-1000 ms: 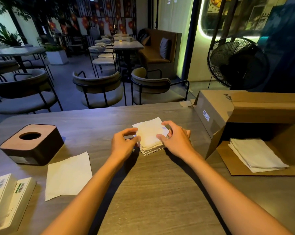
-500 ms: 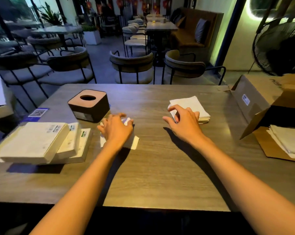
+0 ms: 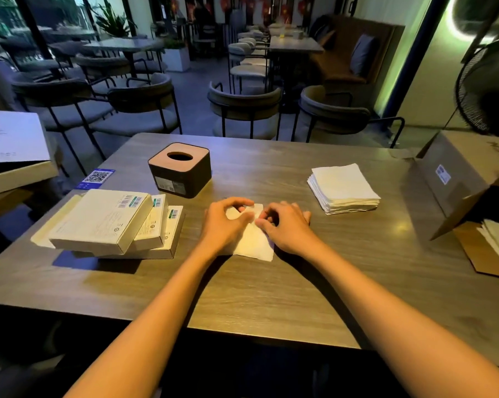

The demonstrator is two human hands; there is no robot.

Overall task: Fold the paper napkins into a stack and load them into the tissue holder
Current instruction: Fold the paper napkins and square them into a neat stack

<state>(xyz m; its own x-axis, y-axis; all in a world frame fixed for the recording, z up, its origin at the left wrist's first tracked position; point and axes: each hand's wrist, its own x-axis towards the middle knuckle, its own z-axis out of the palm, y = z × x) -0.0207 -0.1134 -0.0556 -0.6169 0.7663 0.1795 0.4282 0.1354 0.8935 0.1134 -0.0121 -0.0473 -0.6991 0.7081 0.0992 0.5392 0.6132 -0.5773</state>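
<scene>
Both hands, left hand and right hand, pinch a single napkin lying flat on the surface, each grip grasping its far edge, with the folded stack right of the grip and the tissue holder beyond-left.

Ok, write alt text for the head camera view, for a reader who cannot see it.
Both bare hands, left hand and right hand, press on a single white napkin on a wooden table. A stack of folded napkins lies to the right, and a dark tissue holder stands behind the hands, beside flat white boxes.
</scene>
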